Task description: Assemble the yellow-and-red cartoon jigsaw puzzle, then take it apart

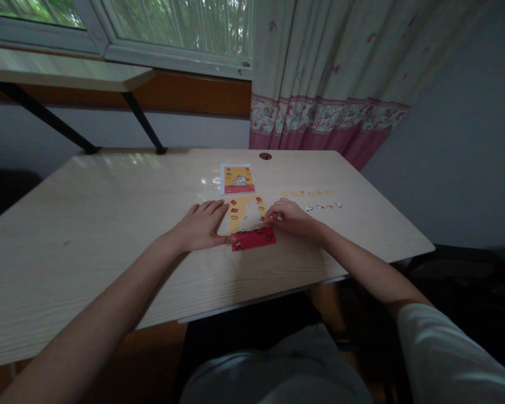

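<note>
Grey shirt point(278, 367) fills six o'clock, below the near edge of the desk point(88, 241). Mid-desk lies a yellow-and-red picture board point(251, 220). At its nine o'clock the left hand point(202, 226) spreads its fingers, thumb at the board's edge. At three, the right hand's point(292, 217) thumb and forefinger press together; what they pinch, I cannot tell. Printed card point(239, 179) at twelve; loose pieces point(320, 207) toward two.
</note>
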The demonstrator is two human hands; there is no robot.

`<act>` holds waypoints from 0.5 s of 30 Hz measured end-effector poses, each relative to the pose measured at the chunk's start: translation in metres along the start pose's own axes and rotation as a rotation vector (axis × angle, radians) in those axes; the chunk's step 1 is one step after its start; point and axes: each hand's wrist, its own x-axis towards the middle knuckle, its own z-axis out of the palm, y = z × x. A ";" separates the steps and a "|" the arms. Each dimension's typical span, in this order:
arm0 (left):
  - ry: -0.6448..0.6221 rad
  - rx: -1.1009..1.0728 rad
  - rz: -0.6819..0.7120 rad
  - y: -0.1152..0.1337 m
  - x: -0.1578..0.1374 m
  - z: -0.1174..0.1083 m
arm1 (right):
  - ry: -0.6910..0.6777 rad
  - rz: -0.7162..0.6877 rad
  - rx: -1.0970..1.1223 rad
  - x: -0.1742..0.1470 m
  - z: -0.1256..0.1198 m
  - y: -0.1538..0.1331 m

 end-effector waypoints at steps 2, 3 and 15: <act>0.000 0.003 0.002 0.001 0.000 -0.001 | 0.024 0.026 -0.032 -0.001 -0.004 0.004; 0.001 0.004 0.001 0.002 0.000 -0.002 | 0.025 0.035 -0.053 -0.001 -0.005 0.006; 0.023 0.016 0.004 0.000 0.000 0.002 | 0.065 0.084 -0.171 -0.003 -0.028 0.024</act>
